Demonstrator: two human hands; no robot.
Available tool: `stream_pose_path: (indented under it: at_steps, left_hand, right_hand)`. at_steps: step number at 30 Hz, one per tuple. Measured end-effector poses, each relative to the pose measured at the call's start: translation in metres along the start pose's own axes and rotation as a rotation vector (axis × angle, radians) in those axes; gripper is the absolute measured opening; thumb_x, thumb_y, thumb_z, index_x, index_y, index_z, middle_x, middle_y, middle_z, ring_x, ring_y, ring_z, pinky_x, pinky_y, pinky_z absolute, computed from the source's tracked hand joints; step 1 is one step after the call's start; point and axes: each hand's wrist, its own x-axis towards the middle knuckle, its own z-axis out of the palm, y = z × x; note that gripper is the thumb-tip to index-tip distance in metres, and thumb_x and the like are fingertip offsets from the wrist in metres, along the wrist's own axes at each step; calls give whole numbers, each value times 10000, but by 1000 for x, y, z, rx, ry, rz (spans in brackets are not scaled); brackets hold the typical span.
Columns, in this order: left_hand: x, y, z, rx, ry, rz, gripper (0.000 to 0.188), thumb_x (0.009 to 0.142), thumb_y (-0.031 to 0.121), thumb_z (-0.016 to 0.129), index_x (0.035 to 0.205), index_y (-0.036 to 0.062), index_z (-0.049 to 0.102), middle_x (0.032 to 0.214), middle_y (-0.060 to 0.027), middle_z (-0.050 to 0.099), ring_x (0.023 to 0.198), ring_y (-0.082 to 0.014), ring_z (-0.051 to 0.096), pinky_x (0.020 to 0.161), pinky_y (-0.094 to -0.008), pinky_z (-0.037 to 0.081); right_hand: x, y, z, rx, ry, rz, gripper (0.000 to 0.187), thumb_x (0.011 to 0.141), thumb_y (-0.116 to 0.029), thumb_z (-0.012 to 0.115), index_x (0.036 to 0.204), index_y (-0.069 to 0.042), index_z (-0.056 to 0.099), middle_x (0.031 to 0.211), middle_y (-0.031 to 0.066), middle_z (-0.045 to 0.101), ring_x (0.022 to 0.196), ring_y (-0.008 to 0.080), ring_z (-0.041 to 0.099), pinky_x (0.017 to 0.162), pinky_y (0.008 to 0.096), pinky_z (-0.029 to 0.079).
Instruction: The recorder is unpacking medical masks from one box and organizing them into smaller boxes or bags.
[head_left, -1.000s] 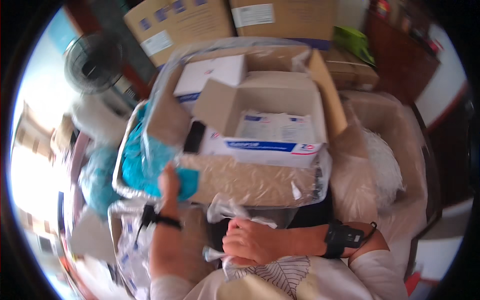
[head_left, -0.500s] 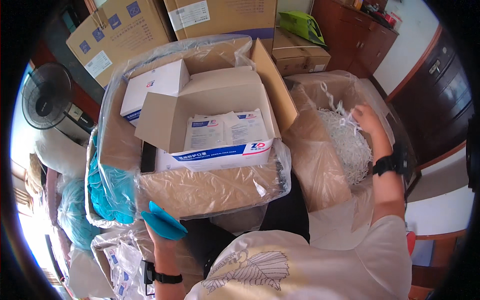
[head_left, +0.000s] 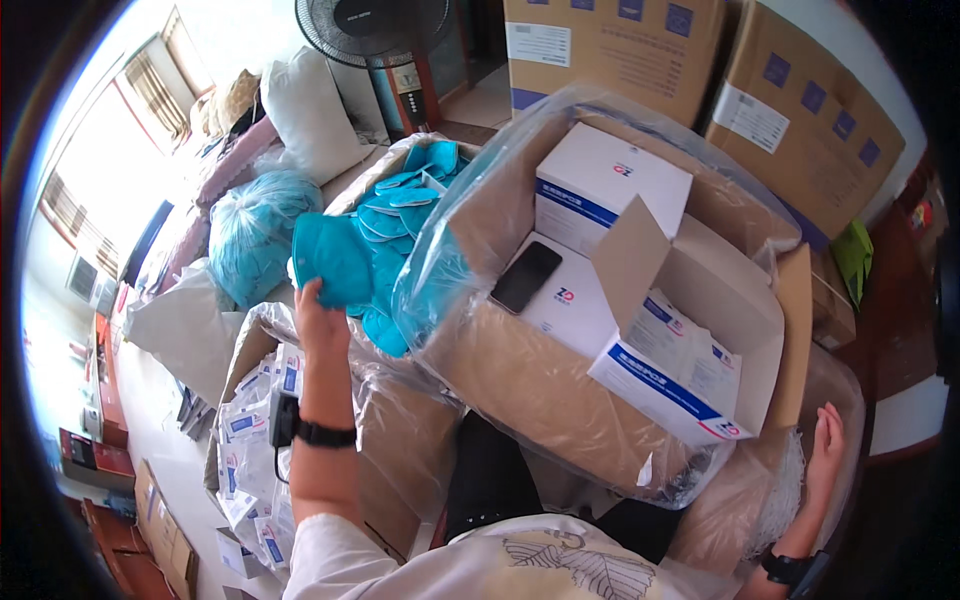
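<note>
My left hand (head_left: 320,325) is closed on the lower edge of a teal face mask (head_left: 333,258), holding it up beside a box full of similar loose teal masks (head_left: 400,215). My right hand (head_left: 824,455) has its fingers stretched out, with nothing visible in them, at the far right. It is beside a plastic-lined box of tangled white strings (head_left: 782,500). Between my hands stands a large plastic-lined carton (head_left: 560,400). On it an opened white-and-blue box (head_left: 665,385) holds several flat white packets (head_left: 690,345).
A closed white-and-blue box (head_left: 612,185) and a black phone (head_left: 527,277) lie in the large carton. Below my left hand, another box holds many packets (head_left: 245,430). Big brown cartons (head_left: 610,60) and a fan (head_left: 375,25) stand behind. A bag of teal pieces (head_left: 262,230) sits left.
The view has swung left. My left hand has raised the teal mask to the box of masks. My right hand has drawn back from the white strings, its fingers now extended.
</note>
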Motion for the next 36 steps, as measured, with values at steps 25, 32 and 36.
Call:
stream_pose_path:
  at_steps: [25,32,36]
  left_hand:
    - [-219,-107,69,750,-964,-52,242,839,71,513,1075,22,533,1161,-154,491,1092,-237,470,903,-323,381]
    - [-236,-114,125,659,-1365,-49,466,844,120,547,1285,63,411,1431,-186,149,1294,-328,252,1015,-407,271]
    - [-240,-121,128,625,-1374,-136,487,844,140,564,1298,78,398,1438,-174,135,1295,-327,247,1018,-408,267]
  right_hand:
    - [134,-60,263,-185,-705,-240,396,805,-363,550,1007,-30,619,1018,186,603,953,332,573,830,376,440]
    - [130,-88,267,-313,-778,-185,381,797,-352,569,990,-27,620,965,184,617,907,310,588,792,369,442]
    - [128,-106,240,-133,-737,-165,342,785,-326,596,952,-30,625,919,172,624,851,317,593,727,367,451]
